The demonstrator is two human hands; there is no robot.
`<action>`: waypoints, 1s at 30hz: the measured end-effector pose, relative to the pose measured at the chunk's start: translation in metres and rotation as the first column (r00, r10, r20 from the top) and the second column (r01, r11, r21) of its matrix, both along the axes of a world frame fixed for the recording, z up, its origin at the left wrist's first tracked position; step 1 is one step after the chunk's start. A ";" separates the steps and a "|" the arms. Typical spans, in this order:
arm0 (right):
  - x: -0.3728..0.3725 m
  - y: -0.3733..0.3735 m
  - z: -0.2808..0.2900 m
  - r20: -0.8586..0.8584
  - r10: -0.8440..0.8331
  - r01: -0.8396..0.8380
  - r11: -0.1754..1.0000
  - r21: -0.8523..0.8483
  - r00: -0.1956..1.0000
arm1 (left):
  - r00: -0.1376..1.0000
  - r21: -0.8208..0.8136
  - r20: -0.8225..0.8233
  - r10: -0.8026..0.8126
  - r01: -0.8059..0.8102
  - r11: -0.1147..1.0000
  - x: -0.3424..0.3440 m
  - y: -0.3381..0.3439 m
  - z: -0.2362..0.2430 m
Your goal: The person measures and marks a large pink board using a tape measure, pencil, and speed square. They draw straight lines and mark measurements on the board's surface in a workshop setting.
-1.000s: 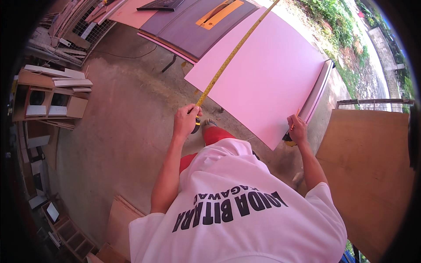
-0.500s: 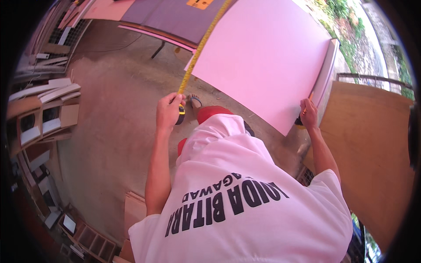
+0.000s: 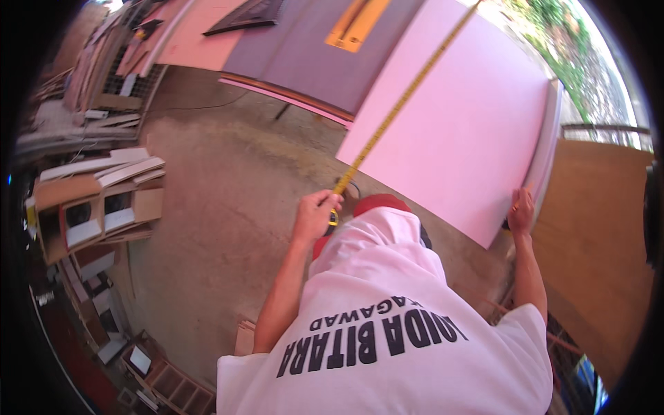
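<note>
My left hand (image 3: pixel 312 216) is closed on a tape measure (image 3: pixel 333 220) with a black and yellow case. Its yellow blade (image 3: pixel 404 102) stretches away from me, slanting over a large pale pink board (image 3: pixel 456 131) to its far side. At the board's near right corner, my right hand (image 3: pixel 523 211) is closed around a thin orange pencil (image 3: pixel 515 206). A small dark thing shows beneath that hand, mostly hidden by it.
A purplish panel (image 3: pixel 297 69) adjoins the board, with an orange sheet (image 3: pixel 356 24) and a dark slatted piece (image 3: pixel 245 15) on it. Wooden cabinet parts (image 3: pixel 100 207) are piled at left on the concrete floor (image 3: pixel 214 228). A brown plywood panel (image 3: pixel 595 256) stands at right.
The view has shifted, so everything sits lower and further right. The tape blade now slants more to the right across the pink board. Both hands keep their grips.
</note>
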State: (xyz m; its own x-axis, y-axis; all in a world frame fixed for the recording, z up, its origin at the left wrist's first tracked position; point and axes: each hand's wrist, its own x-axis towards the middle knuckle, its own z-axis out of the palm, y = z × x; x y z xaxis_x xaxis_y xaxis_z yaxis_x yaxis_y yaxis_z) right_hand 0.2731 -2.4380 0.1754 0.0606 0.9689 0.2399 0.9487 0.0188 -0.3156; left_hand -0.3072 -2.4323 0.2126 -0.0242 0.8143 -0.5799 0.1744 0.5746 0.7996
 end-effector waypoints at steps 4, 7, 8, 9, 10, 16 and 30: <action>-0.006 -0.002 0.004 0.037 0.007 -0.006 1.000 -0.024 0.999 | 0.999 0.023 -0.048 -0.014 0.016 1.000 -0.002 0.000 0.007; -0.005 0.001 0.003 0.037 -0.007 0.009 0.999 -0.050 0.999 | 0.999 0.016 -0.007 0.052 -0.052 0.999 -0.005 -0.007 0.008; -0.007 0.006 0.004 0.044 0.000 0.002 0.999 -0.047 0.999 | 0.997 0.034 0.006 0.083 -0.083 0.996 -0.009 -0.012 -0.001; -0.009 0.006 0.006 0.055 0.000 0.002 0.999 -0.053 0.998 | 0.994 0.043 0.022 0.105 -0.106 0.993 -0.011 -0.015 -0.004; -0.010 0.006 0.006 0.066 -0.001 0.005 0.998 -0.059 0.998 | 0.991 0.037 0.022 0.131 -0.131 0.991 -0.016 -0.017 -0.006; -0.004 0.004 0.000 0.059 -0.041 0.045 0.997 -0.063 0.997 | 0.990 -0.010 -0.019 0.142 -0.143 0.990 -0.050 -0.006 0.008; -0.008 0.001 0.001 0.041 -0.142 0.144 0.989 -0.041 0.989 | 0.981 0.093 -0.168 0.102 -0.087 0.992 -0.125 0.044 0.018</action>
State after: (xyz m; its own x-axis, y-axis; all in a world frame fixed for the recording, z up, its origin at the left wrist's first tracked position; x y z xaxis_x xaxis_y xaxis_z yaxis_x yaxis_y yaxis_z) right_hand 0.2647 -2.4366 0.1769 0.1909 0.9606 0.2022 0.9518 -0.1308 -0.2773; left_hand -0.4320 -2.3881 0.2309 -0.1967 0.8494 -0.4897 0.2614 0.5268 0.8088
